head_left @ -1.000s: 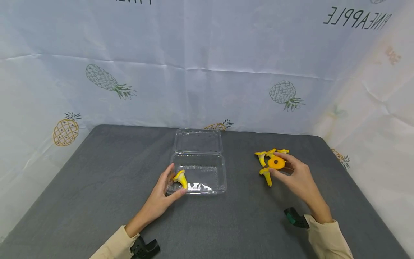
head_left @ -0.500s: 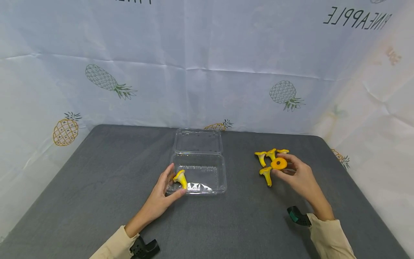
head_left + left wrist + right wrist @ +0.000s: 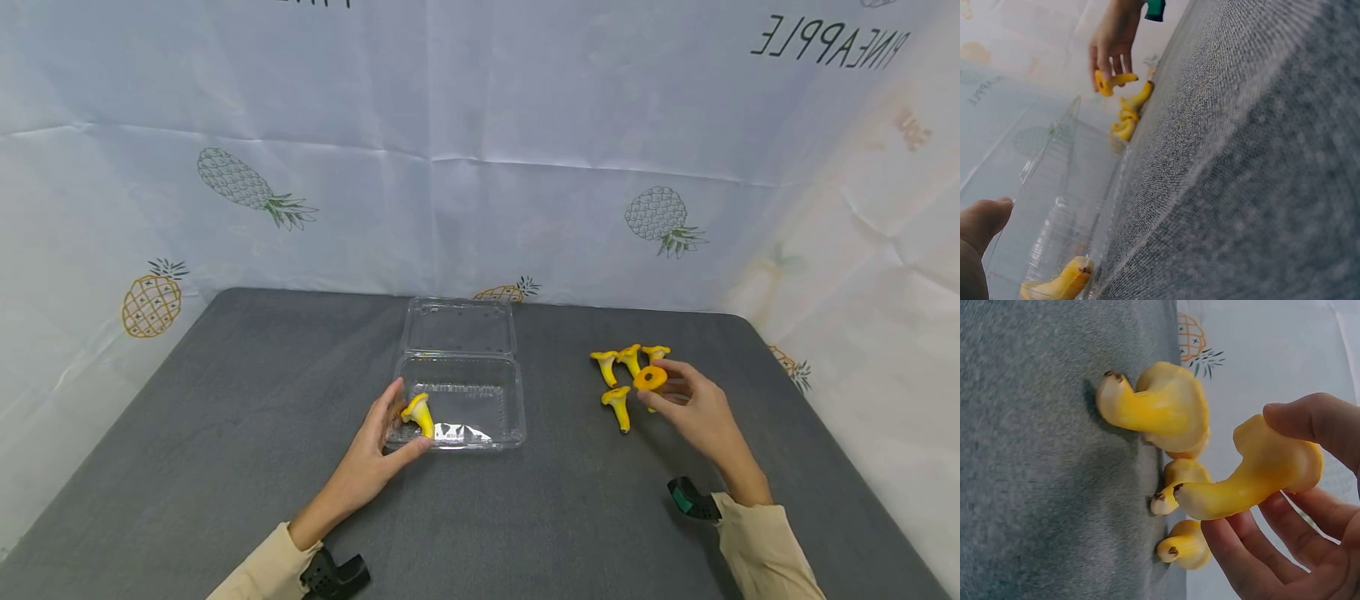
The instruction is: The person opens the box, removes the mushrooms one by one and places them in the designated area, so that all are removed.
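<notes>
Clear clamshell box (image 3: 461,400) centre, lid open, one chanterelle (image 3: 418,413) inside; left hand (image 3: 375,454) cupping near corner, unmoved. Right hand (image 3: 693,408) pinching orange-capped mushroom (image 3: 649,379), lifted slightly right of earlier spot, above remaining four mushrooms (image 3: 622,375). Transfer barely started.

My left hand (image 3: 378,446) lies low and forward, thumb and forefinger spread in a loose cradle, the forearm running back toward me in a beige sleeve. My right hand (image 3: 693,408) is raised a little farther out, palm turned inward, its fingers (image 3: 1254,550) curled with the thumb closing from above in a pinch. From the left wrist view only a thumb tip shows, so I can't quite tell how firmly that hand grips.
</notes>
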Available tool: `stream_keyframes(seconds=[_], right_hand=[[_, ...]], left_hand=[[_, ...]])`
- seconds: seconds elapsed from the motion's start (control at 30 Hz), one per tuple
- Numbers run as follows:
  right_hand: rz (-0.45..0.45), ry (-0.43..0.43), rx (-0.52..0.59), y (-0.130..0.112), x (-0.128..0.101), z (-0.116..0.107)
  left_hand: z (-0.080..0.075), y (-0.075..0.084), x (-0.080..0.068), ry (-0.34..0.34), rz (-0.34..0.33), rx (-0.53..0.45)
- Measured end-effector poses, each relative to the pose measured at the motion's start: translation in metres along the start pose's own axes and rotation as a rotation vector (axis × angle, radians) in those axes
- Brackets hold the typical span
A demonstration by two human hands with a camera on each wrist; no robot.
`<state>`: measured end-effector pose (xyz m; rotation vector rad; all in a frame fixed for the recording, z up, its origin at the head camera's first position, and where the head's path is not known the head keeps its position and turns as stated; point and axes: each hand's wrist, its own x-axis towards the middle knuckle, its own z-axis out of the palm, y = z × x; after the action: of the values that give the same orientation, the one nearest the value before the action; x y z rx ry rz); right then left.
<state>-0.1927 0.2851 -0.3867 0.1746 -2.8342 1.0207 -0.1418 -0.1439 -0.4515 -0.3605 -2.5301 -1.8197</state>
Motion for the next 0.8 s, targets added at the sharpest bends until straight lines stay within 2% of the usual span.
stream_keyframes(seconds=[0.53, 0.8], right_hand=[[0.079, -0.035, 0.016, 0.013, 0.001, 0.005], [0.062, -0.045, 0.017, 0.019, 0.002, 0.008]], left_hand=[[0.001, 0.000, 0.000, 0.005, -0.004, 0.025], [0.000, 0.001, -0.001, 0.005, 0.000, 0.026]])
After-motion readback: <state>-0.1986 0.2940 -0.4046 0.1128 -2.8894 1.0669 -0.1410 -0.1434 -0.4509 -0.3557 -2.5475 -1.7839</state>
